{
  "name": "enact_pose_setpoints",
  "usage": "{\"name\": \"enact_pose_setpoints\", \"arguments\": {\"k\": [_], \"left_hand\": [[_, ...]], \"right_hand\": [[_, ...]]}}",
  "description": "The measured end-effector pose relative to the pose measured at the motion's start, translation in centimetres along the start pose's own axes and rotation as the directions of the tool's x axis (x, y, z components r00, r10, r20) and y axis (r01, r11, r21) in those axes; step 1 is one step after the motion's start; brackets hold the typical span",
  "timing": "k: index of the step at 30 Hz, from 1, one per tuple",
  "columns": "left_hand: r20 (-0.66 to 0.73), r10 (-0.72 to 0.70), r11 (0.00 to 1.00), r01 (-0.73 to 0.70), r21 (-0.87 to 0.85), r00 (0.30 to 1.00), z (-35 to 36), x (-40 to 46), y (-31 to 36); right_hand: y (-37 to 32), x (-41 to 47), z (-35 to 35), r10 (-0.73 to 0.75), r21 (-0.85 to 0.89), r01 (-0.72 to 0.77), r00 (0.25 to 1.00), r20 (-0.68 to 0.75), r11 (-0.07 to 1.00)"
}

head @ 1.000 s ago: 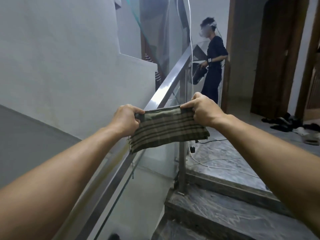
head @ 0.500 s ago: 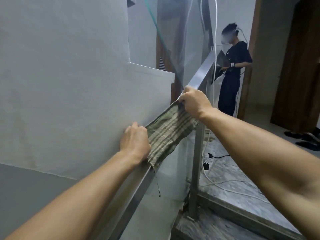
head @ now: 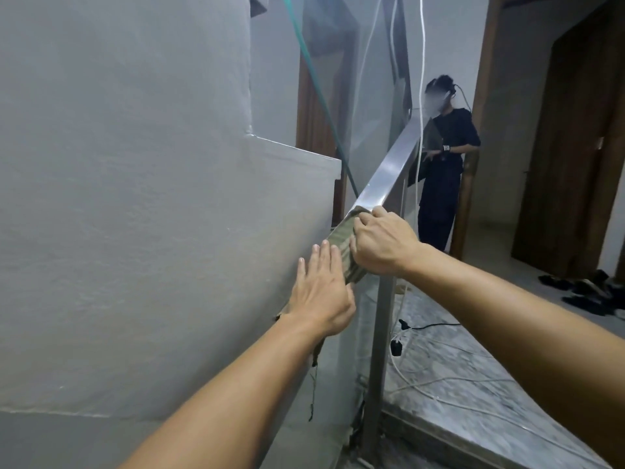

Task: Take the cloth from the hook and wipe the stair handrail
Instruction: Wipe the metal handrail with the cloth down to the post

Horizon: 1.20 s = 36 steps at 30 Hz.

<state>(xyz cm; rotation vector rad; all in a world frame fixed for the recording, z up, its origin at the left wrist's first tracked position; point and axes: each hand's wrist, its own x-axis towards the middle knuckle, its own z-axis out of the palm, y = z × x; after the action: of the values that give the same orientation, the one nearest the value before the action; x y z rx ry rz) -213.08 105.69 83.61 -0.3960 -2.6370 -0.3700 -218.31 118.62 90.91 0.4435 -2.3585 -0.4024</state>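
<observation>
A green striped cloth (head: 342, 243) lies draped over the sloping steel stair handrail (head: 385, 174). My right hand (head: 382, 243) presses down on the cloth's upper part, fingers curled around it and the rail. My left hand (head: 323, 294) lies flat on the cloth's lower part with its fingers stretched out and together. Most of the cloth is hidden under both hands; a frayed corner and loose threads hang below my left wrist.
A grey wall (head: 135, 198) runs close along the left of the rail. A steel post (head: 380, 360) and glass panel stand under it. White cables (head: 439, 384) lie on the marble landing. A person in dark clothes (head: 443, 170) stands beyond, by wooden doors; shoes (head: 581, 289) lie at right.
The cloth went from being held stretched in the air to lying on the handrail. My left hand opened flat on it, and both hands came closer together up the rail.
</observation>
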Motion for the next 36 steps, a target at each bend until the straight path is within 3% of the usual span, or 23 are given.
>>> {"name": "enact_pose_setpoints", "arguments": {"k": [4,8,23,28,30,32,36], "left_hand": [[0.01,0.004,0.999,-0.003,-0.038,1.0,-0.2,0.9,0.3],[-0.025,-0.035,0.998,0.034,-0.057,0.999,0.1,1.2,0.3],[-0.024,-0.175,0.985,0.175,0.001,0.984,1.2,-8.1,-1.5],[-0.003,-0.186,0.982,0.186,0.033,0.983,1.5,-13.5,-3.1],[-0.006,-0.197,0.98,0.197,0.041,0.98,1.8,-15.3,-3.6],[-0.01,-0.208,0.977,0.208,0.041,0.978,2.0,-17.0,-4.1],[-0.004,-0.229,0.973,0.229,0.02,0.973,1.9,-21.0,-5.1]], "right_hand": [[2.0,1.5,0.5,0.079,-0.043,-0.074,0.987,0.138,0.996],[3.1,3.0,0.8,0.045,0.013,-0.049,0.97,0.239,0.999],[-2.1,-1.9,0.9,-0.177,0.241,0.124,0.961,0.21,0.963],[-5.0,-5.2,-1.5,-0.299,0.082,0.288,0.927,0.227,0.954],[-6.1,-5.9,-2.3,-0.433,0.033,0.435,0.881,0.191,0.9],[-7.2,-6.3,-2.6,-0.587,0.063,0.588,0.783,0.205,0.806],[-9.5,-7.6,-2.5,-0.703,0.128,0.698,0.662,0.26,0.705]]}}
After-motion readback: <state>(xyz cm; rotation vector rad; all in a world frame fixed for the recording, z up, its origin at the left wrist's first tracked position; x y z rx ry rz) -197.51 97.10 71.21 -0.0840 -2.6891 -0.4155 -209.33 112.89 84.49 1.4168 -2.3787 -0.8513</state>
